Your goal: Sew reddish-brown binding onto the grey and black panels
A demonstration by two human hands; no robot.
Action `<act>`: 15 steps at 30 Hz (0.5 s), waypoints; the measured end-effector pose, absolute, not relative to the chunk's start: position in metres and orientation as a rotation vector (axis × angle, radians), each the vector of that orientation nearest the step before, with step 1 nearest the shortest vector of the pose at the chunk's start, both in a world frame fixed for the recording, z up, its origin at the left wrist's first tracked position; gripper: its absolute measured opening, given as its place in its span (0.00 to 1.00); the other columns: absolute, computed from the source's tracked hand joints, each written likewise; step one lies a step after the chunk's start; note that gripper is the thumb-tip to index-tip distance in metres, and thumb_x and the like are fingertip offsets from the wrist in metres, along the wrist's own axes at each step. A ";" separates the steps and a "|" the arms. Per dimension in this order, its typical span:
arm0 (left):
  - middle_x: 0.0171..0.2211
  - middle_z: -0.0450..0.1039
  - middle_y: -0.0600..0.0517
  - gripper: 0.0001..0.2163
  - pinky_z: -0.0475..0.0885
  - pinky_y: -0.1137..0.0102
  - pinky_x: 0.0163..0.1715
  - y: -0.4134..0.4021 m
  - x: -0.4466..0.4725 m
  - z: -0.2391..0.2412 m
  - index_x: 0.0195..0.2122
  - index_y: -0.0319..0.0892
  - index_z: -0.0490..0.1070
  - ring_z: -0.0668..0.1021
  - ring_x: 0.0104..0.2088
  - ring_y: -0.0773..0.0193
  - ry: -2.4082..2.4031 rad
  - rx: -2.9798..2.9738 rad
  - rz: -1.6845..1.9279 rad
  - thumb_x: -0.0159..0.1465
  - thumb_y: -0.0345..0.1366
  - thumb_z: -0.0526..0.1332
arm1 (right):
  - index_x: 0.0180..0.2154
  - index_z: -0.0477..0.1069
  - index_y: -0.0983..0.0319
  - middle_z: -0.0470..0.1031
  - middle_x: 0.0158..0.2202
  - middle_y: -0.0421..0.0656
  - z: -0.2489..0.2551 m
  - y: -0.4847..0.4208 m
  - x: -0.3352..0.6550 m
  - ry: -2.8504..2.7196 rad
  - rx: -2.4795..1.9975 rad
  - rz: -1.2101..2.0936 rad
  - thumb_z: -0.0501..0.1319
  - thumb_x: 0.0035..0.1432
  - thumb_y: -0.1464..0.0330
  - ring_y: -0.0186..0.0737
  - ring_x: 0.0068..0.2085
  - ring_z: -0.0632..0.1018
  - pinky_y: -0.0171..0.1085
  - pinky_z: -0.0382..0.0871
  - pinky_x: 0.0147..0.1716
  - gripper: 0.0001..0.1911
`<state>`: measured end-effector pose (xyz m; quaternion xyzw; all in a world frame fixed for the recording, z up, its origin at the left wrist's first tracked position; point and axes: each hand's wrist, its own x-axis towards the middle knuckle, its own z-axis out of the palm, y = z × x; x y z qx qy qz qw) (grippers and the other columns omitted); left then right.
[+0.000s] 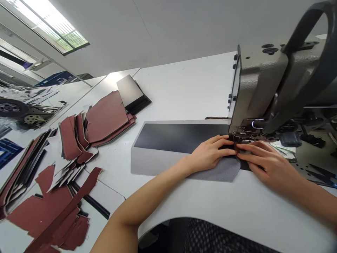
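My left hand (210, 153) lies flat with fingers stretched out, pressing a grey mesh fabric piece (223, 171) against the sewing machine bed. My right hand (265, 161) rests on the same piece from the right, fingers extended toward the presser foot (240, 137). Both sets of fingertips meet just below the foot, where a small dark red piece (236, 147) shows between them. The grey sewing machine head (263, 84) rises above my hands at the right.
A dark rectangular plate (179, 137) covers the raised grey bed left of the needle. Stacks of dark red cut pieces (105, 117) and more (52, 211) lie at the left of the white table (184, 84). Black sheets (133, 93) sit behind. Tools lie at far right (321, 172).
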<state>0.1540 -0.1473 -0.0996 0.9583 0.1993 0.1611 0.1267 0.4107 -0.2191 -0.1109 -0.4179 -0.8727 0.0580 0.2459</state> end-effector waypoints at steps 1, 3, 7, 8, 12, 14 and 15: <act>0.60 0.72 0.49 0.16 0.67 0.60 0.67 -0.144 0.155 -0.099 0.55 0.47 0.75 0.67 0.67 0.57 0.578 2.794 0.473 0.72 0.29 0.53 | 0.52 0.77 0.54 0.73 0.60 0.39 -0.112 -0.218 0.411 -2.381 -1.147 0.145 0.53 0.69 0.73 0.48 0.54 0.76 0.53 0.68 0.57 0.19; 0.59 0.72 0.48 0.16 0.68 0.63 0.65 -0.139 0.157 -0.098 0.55 0.46 0.75 0.69 0.65 0.58 0.579 2.802 0.472 0.72 0.29 0.53 | 0.53 0.77 0.55 0.73 0.60 0.39 -0.113 -0.216 0.411 -2.382 -1.161 0.119 0.53 0.68 0.74 0.48 0.53 0.76 0.52 0.69 0.56 0.19; 0.56 0.74 0.48 0.15 0.72 0.61 0.59 -0.146 0.162 -0.085 0.53 0.47 0.76 0.73 0.59 0.57 0.686 2.854 0.415 0.72 0.28 0.53 | 0.53 0.77 0.59 0.76 0.57 0.42 -0.112 -0.210 0.412 -2.413 -1.128 0.072 0.53 0.68 0.74 0.48 0.53 0.77 0.52 0.69 0.57 0.19; 0.54 0.75 0.48 0.13 0.73 0.60 0.56 -0.152 0.164 -0.080 0.52 0.46 0.76 0.74 0.56 0.56 0.752 2.847 0.397 0.73 0.30 0.54 | 0.53 0.77 0.59 0.77 0.56 0.42 -0.112 -0.207 0.412 -2.422 -1.105 0.077 0.53 0.69 0.73 0.48 0.53 0.77 0.51 0.70 0.56 0.18; 0.47 0.75 0.47 0.20 0.77 0.63 0.45 -0.183 0.174 -0.068 0.47 0.41 0.73 0.77 0.45 0.57 1.010 2.643 0.322 0.66 0.53 0.65 | 0.47 0.79 0.55 0.79 0.52 0.38 -0.110 -0.197 0.416 -2.428 -1.046 0.213 0.55 0.71 0.68 0.42 0.49 0.79 0.43 0.74 0.50 0.14; 0.47 0.74 0.47 0.22 0.77 0.64 0.43 -0.193 0.183 -0.066 0.44 0.40 0.73 0.77 0.45 0.57 1.102 2.596 0.258 0.63 0.55 0.67 | 0.45 0.80 0.53 0.79 0.51 0.35 -0.109 -0.194 0.418 -2.422 -1.041 0.263 0.55 0.71 0.67 0.39 0.49 0.80 0.41 0.74 0.48 0.13; 0.47 0.74 0.47 0.19 0.77 0.64 0.41 -0.197 0.188 -0.066 0.43 0.39 0.72 0.77 0.45 0.57 1.150 2.602 0.211 0.65 0.52 0.65 | 0.45 0.80 0.52 0.79 0.51 0.35 -0.108 -0.193 0.418 -2.417 -1.040 0.270 0.55 0.71 0.67 0.39 0.49 0.80 0.41 0.74 0.48 0.14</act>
